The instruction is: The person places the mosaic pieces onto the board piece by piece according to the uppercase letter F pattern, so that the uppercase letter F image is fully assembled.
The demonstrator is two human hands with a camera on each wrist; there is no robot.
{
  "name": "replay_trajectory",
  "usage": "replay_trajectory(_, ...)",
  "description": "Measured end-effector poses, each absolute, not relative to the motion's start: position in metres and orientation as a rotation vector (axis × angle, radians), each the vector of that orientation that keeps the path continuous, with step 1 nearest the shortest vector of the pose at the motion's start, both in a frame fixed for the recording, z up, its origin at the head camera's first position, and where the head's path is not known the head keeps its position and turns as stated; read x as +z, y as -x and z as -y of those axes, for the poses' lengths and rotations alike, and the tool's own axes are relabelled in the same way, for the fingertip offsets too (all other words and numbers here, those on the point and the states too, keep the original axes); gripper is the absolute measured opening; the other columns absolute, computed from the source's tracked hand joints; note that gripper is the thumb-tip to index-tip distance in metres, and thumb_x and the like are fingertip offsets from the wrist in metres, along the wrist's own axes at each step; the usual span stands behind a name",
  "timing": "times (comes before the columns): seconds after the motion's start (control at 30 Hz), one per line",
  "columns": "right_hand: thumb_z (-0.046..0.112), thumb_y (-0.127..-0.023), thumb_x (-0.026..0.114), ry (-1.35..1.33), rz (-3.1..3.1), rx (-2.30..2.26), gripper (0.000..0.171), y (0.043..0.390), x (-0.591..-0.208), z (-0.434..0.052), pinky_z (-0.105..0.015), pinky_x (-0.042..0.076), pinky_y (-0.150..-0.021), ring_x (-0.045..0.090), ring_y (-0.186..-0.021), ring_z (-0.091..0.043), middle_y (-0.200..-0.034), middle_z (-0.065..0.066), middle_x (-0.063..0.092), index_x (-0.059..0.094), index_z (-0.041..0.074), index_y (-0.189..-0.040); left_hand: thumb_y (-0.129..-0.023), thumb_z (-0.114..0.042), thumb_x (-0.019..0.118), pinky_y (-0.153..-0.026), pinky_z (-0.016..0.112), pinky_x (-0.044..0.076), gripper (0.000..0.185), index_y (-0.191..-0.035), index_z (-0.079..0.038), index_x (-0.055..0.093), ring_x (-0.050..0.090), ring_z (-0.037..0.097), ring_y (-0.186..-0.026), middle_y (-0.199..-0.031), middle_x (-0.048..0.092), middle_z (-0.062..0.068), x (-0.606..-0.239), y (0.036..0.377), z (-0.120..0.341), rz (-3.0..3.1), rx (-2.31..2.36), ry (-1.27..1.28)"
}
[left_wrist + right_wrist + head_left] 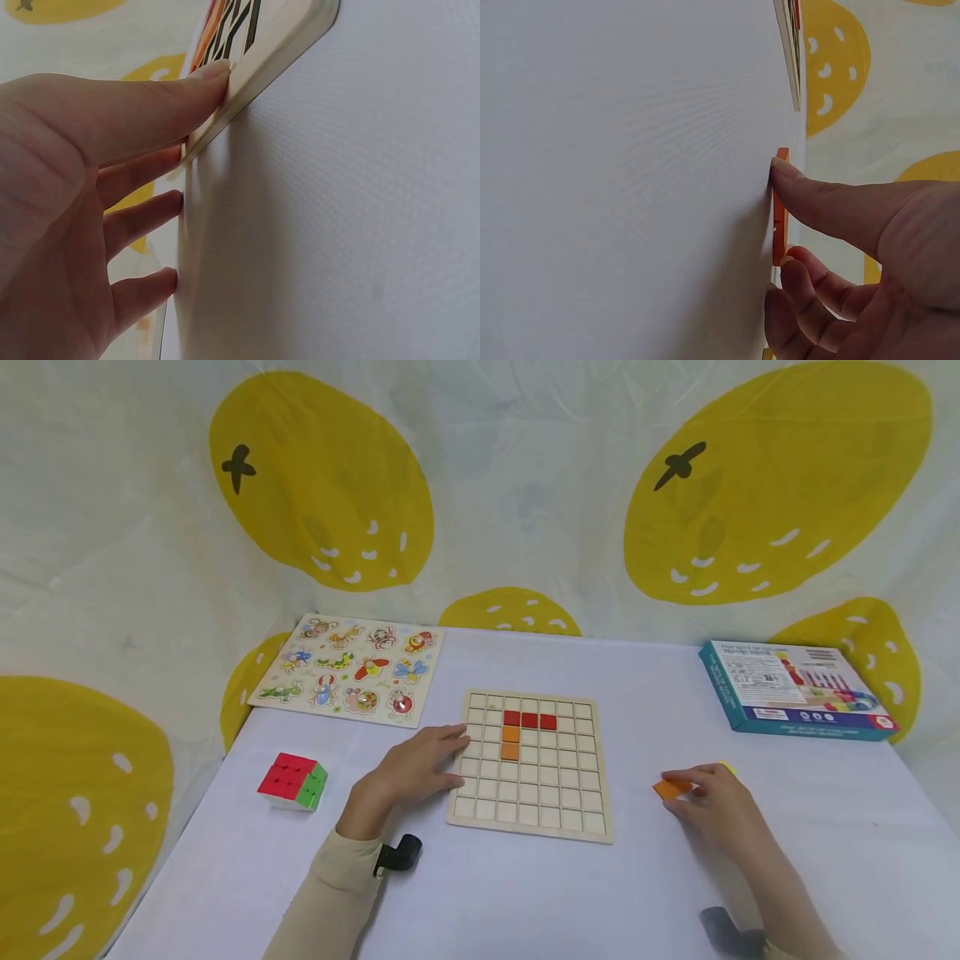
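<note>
My left hand (418, 763) rests at the left edge of a wooden grid board (525, 833), its fingers spread and fairly straight. In the left wrist view the thumb (150, 112) lies against the rim. Three red tiles (529, 720) form a row in the upper part of the grid, with two orange tiles (510, 742) in a column below the leftmost one. To the right of the board, my right hand (716, 802) pinches orange tiles (781, 206) between thumb and fingers, low over the table. A seam shows across the orange. Behind this hand peeks a yellow piece (727, 767), mostly hidden.
A red, green and white puzzle cube (292, 781) sits left of my left hand. An insect picture board (341, 672) lies at the back left. At the back right is a teal-sided toy box (798, 689). A lemon-print curtain (525, 485) hangs behind the white table.
</note>
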State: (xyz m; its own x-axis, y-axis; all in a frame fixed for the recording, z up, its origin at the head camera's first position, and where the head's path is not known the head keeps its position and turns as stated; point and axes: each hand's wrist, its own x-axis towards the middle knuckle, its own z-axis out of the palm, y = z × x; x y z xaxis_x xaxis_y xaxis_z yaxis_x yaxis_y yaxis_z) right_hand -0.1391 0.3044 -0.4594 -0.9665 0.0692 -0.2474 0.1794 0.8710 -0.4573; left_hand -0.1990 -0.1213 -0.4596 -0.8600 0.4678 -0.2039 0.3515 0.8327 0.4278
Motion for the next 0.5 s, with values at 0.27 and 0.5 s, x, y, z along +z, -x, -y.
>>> replay_trajectory(0.27,0.027,-0.085,0.083,-0.218,-2.817,-0.702,0.042,0.146,-0.459,-0.300,-0.059,0.053,-0.100,0.054,-0.107,-0.042,-0.125,-0.030,0.052,0.071,0.006,-0.119,-0.091,-0.031,0.077,-0.122,0.050,0.039,0.065,-0.150,-0.016,0.053,0.036,0.026,-0.154,-0.166,0.039,-0.002,-0.462,0.200,0.122,-2.717,0.563,-0.627)
replay_trajectory(0.5,0.023,-0.086,0.082,-0.298,-2.810,-0.717,0.037,0.145,-0.454,-0.291,-0.052,0.055,-0.092,0.056,-0.101,-0.036,-0.116,-0.024,0.066,0.070,0.005,-0.116,-0.091,-0.030,0.077,-0.121,0.050,0.040,0.064,-0.149,-0.015,0.054,0.037,0.026,-0.153,-0.165,0.040,-0.001,-0.462,0.200,0.122,-2.721,0.565,-0.645)
